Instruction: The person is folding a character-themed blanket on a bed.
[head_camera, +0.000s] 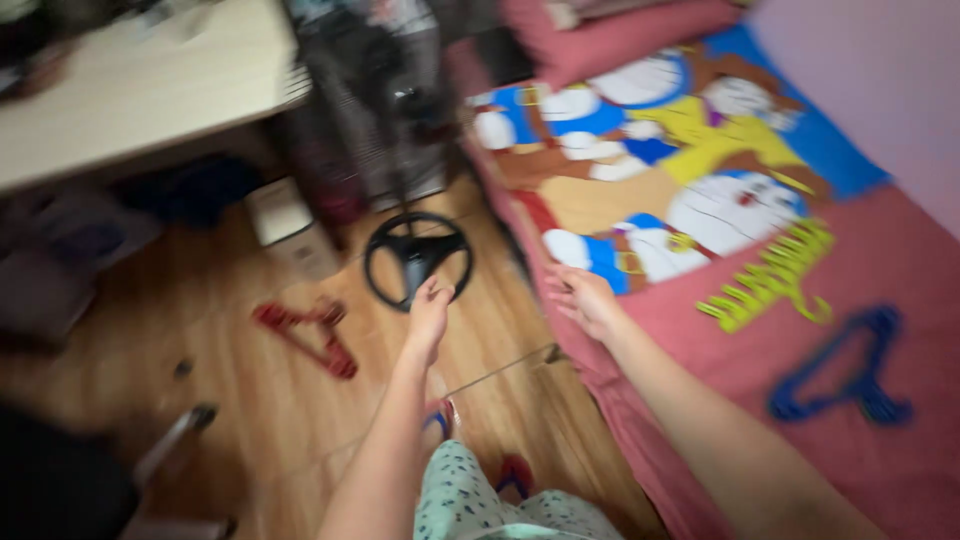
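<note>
Your right hand (585, 300) rests at the near-left edge of the bed, fingers bent loosely over the red sheet (880, 270) where it drops toward the floor. The blur keeps you from telling whether those fingers actually pinch the cloth or just lie on it. Your left hand (430, 315) reaches out over the wooden floor (250, 400), fingers drawn together and pointing away from you; it holds nothing, and its tips overlap the near rim of the round black fan base (418, 258) in the view (whether they touch it, you cannot tell).

The sheet covers the bed on the right side of the scene. Farther up it lies a bright cartoon-print blanket (660, 170) in blue, white and yellow, and beyond that a red pillow (610, 40). On the sheet, right of your right hand, sits a yellow-green clothes hanger (770, 280), and nearer to you, farther right, a blue hanger (845, 375). Both lie flat and well apart from your hands.

On the floor to the left of your left hand lies a red hanger (305, 335). The black fan (375, 90) stands upright from its base, far from you, next to a pale desk (130, 90) at far left. A small white box (285, 225) sits on the floor below the desk. Your feet in slippers (440, 418) show just below your left arm.
</note>
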